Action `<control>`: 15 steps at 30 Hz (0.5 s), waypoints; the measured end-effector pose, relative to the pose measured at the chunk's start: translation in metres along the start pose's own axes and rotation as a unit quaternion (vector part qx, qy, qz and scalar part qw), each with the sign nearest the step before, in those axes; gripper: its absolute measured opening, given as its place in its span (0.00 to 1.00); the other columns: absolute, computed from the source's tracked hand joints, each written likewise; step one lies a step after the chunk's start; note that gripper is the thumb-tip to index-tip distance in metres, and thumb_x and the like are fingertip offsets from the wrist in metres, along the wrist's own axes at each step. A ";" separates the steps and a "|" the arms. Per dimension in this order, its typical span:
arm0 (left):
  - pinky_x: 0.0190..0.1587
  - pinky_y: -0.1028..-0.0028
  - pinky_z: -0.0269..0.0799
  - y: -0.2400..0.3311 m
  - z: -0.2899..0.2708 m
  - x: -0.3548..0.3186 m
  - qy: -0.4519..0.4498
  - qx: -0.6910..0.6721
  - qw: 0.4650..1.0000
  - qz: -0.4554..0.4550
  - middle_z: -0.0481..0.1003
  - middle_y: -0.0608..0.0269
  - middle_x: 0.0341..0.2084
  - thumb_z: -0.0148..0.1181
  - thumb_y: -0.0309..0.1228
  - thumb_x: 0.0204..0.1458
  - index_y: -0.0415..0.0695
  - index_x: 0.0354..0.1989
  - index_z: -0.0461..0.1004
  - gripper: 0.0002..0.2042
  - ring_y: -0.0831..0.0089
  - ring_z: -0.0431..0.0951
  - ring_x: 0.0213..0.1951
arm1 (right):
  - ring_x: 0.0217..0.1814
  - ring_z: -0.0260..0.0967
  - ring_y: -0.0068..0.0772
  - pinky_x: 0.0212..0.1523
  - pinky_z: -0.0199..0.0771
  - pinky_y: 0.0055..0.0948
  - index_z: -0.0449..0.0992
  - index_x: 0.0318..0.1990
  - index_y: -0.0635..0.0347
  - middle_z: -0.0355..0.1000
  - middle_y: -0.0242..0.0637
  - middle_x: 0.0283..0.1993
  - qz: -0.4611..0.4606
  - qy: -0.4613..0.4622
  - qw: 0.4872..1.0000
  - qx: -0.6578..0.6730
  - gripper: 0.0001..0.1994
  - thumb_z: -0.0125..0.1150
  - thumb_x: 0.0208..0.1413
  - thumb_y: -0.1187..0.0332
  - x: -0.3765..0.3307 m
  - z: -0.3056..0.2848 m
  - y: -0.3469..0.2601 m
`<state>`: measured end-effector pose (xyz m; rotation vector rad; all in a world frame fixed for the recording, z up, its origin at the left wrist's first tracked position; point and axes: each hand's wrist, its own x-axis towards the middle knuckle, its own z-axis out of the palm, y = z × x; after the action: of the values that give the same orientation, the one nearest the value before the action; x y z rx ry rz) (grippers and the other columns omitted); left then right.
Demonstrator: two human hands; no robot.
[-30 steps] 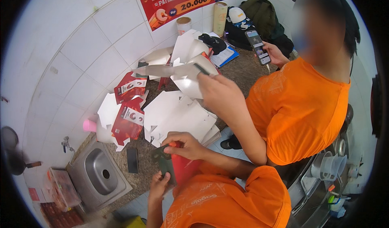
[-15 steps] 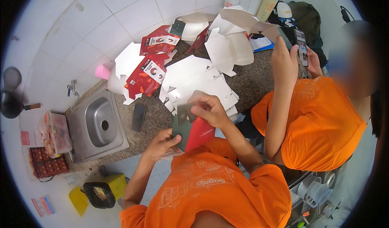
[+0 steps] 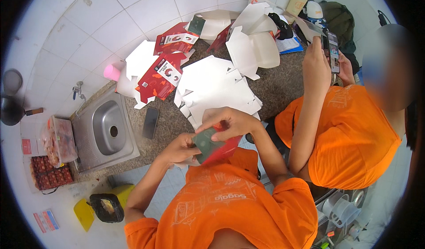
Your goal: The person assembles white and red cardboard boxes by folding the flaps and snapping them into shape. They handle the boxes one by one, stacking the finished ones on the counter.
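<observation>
Just in front of the orange shirt (image 3: pixel 212 200), both hands are clamped on a green-and-red box (image 3: pixel 209 145) — the left hand (image 3: pixel 179 149) pinching its left side, the right hand (image 3: pixel 231 121) over its upper edge. Beyond the box, flat white cartons (image 3: pixel 217 87) lie piled on the counter (image 3: pixel 281 87), a black phone (image 3: pixel 151 123) to their left, near the sink (image 3: pixel 125 148). Farther back sit red cartons (image 3: pixel 158 77) — a pink cup (image 3: pixel 112 72) beside them. At right, a co-worker (image 3: pixel 343 134) holds up a lit phone (image 3: pixel 333 49).
</observation>
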<state>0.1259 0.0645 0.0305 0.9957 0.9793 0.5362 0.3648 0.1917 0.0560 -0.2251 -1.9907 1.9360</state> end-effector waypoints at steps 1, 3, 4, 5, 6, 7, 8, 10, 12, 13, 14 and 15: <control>0.30 0.78 0.73 0.002 0.003 0.001 0.004 -0.008 1.000 -0.008 0.78 0.68 0.29 0.59 0.31 0.64 0.39 0.42 0.79 0.08 0.81 0.76 0.27 | 0.40 0.67 0.26 0.43 0.67 0.26 0.84 0.52 0.48 0.70 0.30 0.37 0.016 0.004 0.998 -0.061 0.19 0.72 0.50 0.67 -0.002 0.002 -0.004; 0.30 0.78 0.71 0.006 0.006 0.001 0.008 -0.034 0.999 -0.033 0.77 0.69 0.28 0.57 0.30 0.65 0.38 0.40 0.79 0.08 0.82 0.75 0.26 | 0.40 0.68 0.29 0.41 0.68 0.27 0.84 0.51 0.49 0.70 0.32 0.37 0.082 -0.002 0.987 -0.139 0.19 0.72 0.49 0.66 -0.006 0.002 -0.009; 0.30 0.78 0.71 0.006 0.008 0.000 0.011 -0.052 0.997 -0.050 0.77 0.69 0.27 0.55 0.30 0.66 0.38 0.40 0.79 0.09 0.82 0.74 0.26 | 0.39 0.69 0.31 0.40 0.68 0.28 0.84 0.50 0.50 0.71 0.33 0.37 0.115 -0.007 0.977 -0.177 0.18 0.72 0.49 0.65 -0.008 0.003 -0.011; 0.29 0.77 0.70 0.006 0.008 0.000 0.013 -0.068 0.996 -0.064 0.76 0.70 0.26 0.54 0.30 0.67 0.37 0.39 0.78 0.10 0.82 0.74 0.26 | 0.39 0.70 0.32 0.40 0.69 0.29 0.84 0.49 0.51 0.71 0.34 0.37 0.107 0.003 0.981 -0.162 0.17 0.73 0.48 0.65 -0.010 0.004 -0.012; 0.29 0.78 0.70 0.004 0.009 -0.001 0.006 -0.065 0.996 -0.059 0.76 0.70 0.26 0.53 0.31 0.67 0.37 0.38 0.78 0.11 0.83 0.74 0.26 | 0.39 0.70 0.33 0.39 0.69 0.30 0.85 0.47 0.51 0.71 0.34 0.38 0.098 0.012 0.984 -0.147 0.17 0.73 0.48 0.64 -0.013 0.008 -0.013; 0.28 0.78 0.70 0.000 0.012 -0.003 -0.001 -0.062 0.997 -0.054 0.76 0.69 0.25 0.52 0.32 0.68 0.37 0.37 0.78 0.13 0.83 0.74 0.25 | 0.39 0.71 0.34 0.39 0.70 0.30 0.85 0.46 0.52 0.71 0.35 0.38 0.089 0.020 0.987 -0.131 0.16 0.73 0.48 0.64 -0.015 0.013 -0.014; 0.27 0.79 0.69 0.002 0.015 -0.004 -0.007 -0.060 0.997 -0.049 0.76 0.69 0.25 0.50 0.33 0.69 0.36 0.36 0.78 0.14 0.83 0.74 0.25 | 0.39 0.71 0.33 0.38 0.70 0.30 0.84 0.46 0.52 0.71 0.35 0.38 0.083 0.055 0.983 -0.158 0.15 0.73 0.48 0.65 -0.016 0.017 -0.016; 0.28 0.79 0.69 0.013 0.017 -0.010 0.007 -0.033 0.998 -0.055 0.75 0.70 0.24 0.50 0.36 0.70 0.37 0.35 0.77 0.17 0.84 0.73 0.24 | 0.41 0.71 0.32 0.38 0.71 0.28 0.83 0.45 0.53 0.72 0.35 0.39 0.068 0.123 0.968 -0.209 0.15 0.73 0.48 0.67 -0.016 0.025 -0.023; 0.29 0.79 0.69 0.027 0.021 -0.016 0.042 -0.029 0.997 -0.062 0.75 0.70 0.24 0.50 0.36 0.70 0.36 0.35 0.77 0.17 0.85 0.72 0.25 | 0.42 0.72 0.33 0.37 0.72 0.28 0.84 0.46 0.53 0.73 0.35 0.42 0.086 0.202 0.944 -0.247 0.15 0.73 0.49 0.68 -0.015 0.030 -0.037; 0.29 0.80 0.69 0.032 0.026 -0.021 0.068 -0.025 0.996 -0.043 0.75 0.70 0.24 0.51 0.35 0.70 0.36 0.35 0.77 0.16 0.86 0.72 0.25 | 0.42 0.72 0.34 0.37 0.72 0.28 0.84 0.47 0.52 0.74 0.36 0.44 0.094 0.241 0.929 -0.265 0.15 0.73 0.49 0.68 -0.015 0.032 -0.041; 0.29 0.80 0.69 0.035 0.033 -0.027 0.093 -0.019 0.995 -0.025 0.75 0.71 0.24 0.52 0.34 0.69 0.35 0.35 0.77 0.15 0.87 0.72 0.25 | 0.42 0.72 0.34 0.36 0.73 0.28 0.84 0.47 0.52 0.74 0.36 0.47 0.073 0.210 0.950 -0.218 0.15 0.73 0.49 0.68 -0.015 0.033 -0.042; 0.29 0.80 0.69 0.037 0.037 -0.031 0.118 -0.014 0.993 -0.006 0.75 0.71 0.24 0.53 0.33 0.69 0.35 0.35 0.77 0.14 0.88 0.71 0.26 | 0.43 0.72 0.35 0.36 0.73 0.28 0.84 0.47 0.52 0.74 0.37 0.50 0.052 0.177 0.968 -0.171 0.15 0.73 0.50 0.69 -0.015 0.034 -0.042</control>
<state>0.1453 0.0417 0.0838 0.9156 1.1836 0.6672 0.3724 0.1526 0.0959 -0.7221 -2.0786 1.4632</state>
